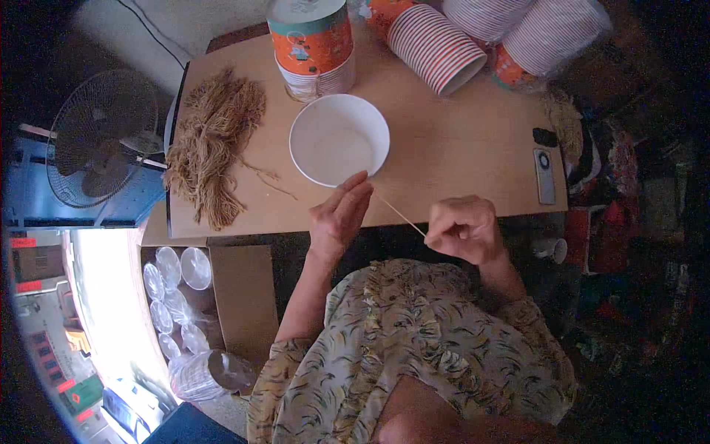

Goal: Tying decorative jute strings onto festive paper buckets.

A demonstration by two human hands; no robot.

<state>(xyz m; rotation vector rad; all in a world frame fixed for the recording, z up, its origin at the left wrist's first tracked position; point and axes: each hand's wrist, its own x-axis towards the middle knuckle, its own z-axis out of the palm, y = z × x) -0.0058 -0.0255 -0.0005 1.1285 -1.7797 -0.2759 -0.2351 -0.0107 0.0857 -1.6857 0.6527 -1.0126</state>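
Observation:
A thin tan string (400, 214) runs taut between my two hands, sloping down to the right. My left hand (342, 216) has its fingers pressed together around one end, just at the near rim of a white paper bucket (302, 157). My right hand (466, 228) pinches the other end between thumb and curled forefinger, in front of the table's near edge. The bucket stands on the table, its mouth toward me, with nothing visible inside. A loose bundle of similar tan strings (219, 140) lies left of it, a few strands trailing toward the bucket.
Behind the bucket rises a stack of orange and white paper buckets (314, 48). More nested stacks (436, 48) lie at the table's far right. A remote control (544, 176) rests near the right edge. A fan (103, 137) stands left; below, a carton (240, 296) adjoins wrapped cups (196, 268).

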